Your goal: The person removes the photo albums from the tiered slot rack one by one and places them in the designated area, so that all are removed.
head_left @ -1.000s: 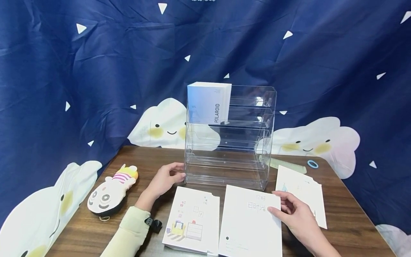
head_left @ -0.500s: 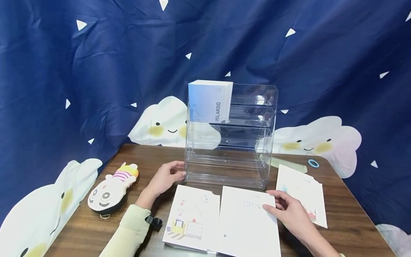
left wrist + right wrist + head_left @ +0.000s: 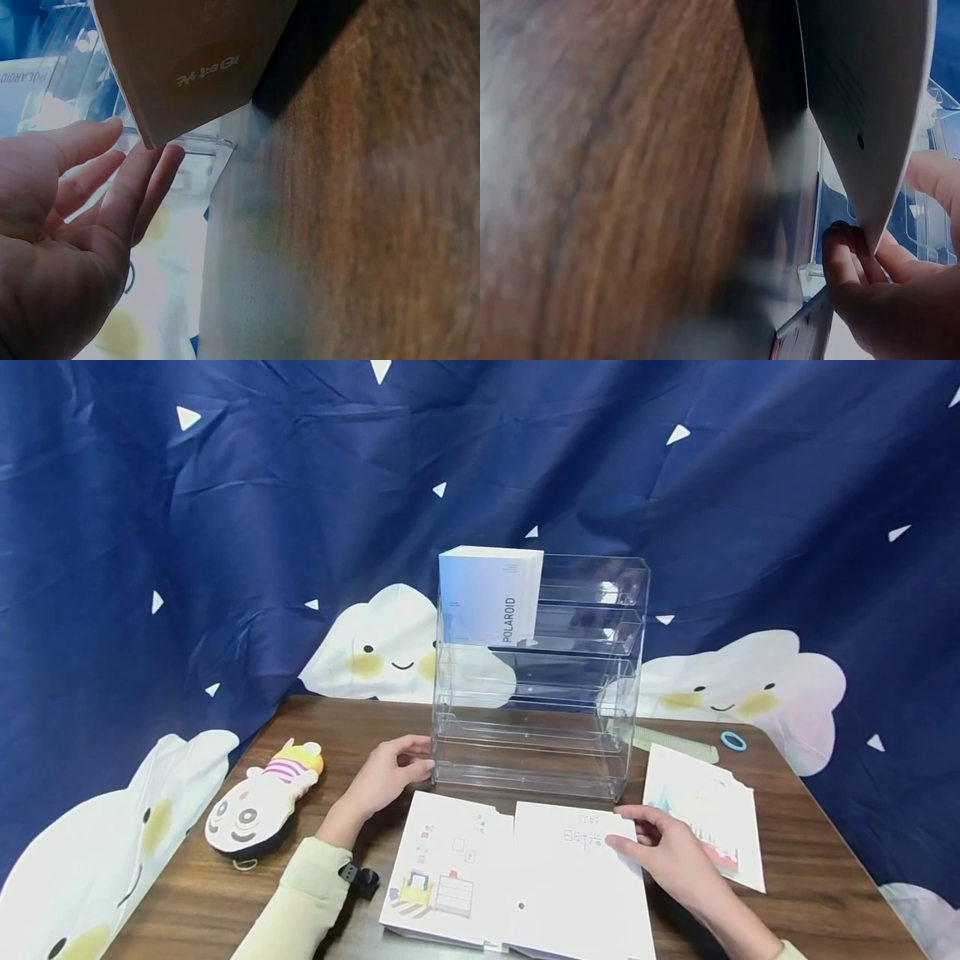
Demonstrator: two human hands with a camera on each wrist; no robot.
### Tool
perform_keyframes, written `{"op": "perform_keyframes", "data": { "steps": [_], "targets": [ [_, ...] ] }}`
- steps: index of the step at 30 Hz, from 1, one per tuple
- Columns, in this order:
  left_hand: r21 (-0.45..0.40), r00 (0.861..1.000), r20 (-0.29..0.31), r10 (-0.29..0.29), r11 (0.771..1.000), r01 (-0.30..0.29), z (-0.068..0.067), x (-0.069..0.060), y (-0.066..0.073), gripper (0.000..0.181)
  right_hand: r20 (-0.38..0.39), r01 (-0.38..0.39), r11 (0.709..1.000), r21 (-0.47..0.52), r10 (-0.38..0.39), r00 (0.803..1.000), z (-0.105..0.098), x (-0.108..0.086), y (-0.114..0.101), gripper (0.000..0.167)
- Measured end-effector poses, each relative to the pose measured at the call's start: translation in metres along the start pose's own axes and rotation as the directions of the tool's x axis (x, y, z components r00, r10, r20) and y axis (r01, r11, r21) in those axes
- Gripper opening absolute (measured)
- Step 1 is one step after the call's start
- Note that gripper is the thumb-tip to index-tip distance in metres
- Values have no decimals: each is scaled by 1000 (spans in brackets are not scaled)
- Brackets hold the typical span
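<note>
My right hand pinches the upper right corner of a white booklet printed with a few pale characters, thumb on its face and fingers behind. In the right wrist view the booklet stands raised off the table. Its left edge adjoins another white booklet with small coloured drawings. My left hand rests with relaxed fingers at the lower left side of a clear tiered acrylic rack. A blue-white POLAROID booklet stands in the rack's upper left, with more white ones behind it.
A third white booklet lies to the right. A pale green comb and a blue ring lie behind it. On the left is a panda-faced plush item. A dark blue cloth with clouds hangs behind the table.
My right hand has shifted left with the white booklet, bringing it against the drawn one and uncovering more of the third booklet. My left hand stays at the rack.
</note>
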State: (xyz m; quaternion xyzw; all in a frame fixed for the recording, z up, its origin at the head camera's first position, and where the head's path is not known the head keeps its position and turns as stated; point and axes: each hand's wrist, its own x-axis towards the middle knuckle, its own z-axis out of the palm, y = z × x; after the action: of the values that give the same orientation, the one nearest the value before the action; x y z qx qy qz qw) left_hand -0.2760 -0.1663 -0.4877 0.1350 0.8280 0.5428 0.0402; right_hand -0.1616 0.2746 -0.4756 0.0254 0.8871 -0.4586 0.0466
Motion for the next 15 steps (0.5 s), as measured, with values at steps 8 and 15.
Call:
{"op": "perform_keyframes", "data": {
  "steps": [8, 15],
  "targets": [
    [-5, 1000, 2, -1, 1000, 1, 0, -1, 2, 44, -10, -7, 999, -47, 7, 1000, 6, 1, -3, 54],
    [-3, 1000, 2, -12, 1000, 12, 0, -1, 2, 44, -36, 18, 988, -151, -24, 999, 9, -3, -2, 54]
  ]
}}
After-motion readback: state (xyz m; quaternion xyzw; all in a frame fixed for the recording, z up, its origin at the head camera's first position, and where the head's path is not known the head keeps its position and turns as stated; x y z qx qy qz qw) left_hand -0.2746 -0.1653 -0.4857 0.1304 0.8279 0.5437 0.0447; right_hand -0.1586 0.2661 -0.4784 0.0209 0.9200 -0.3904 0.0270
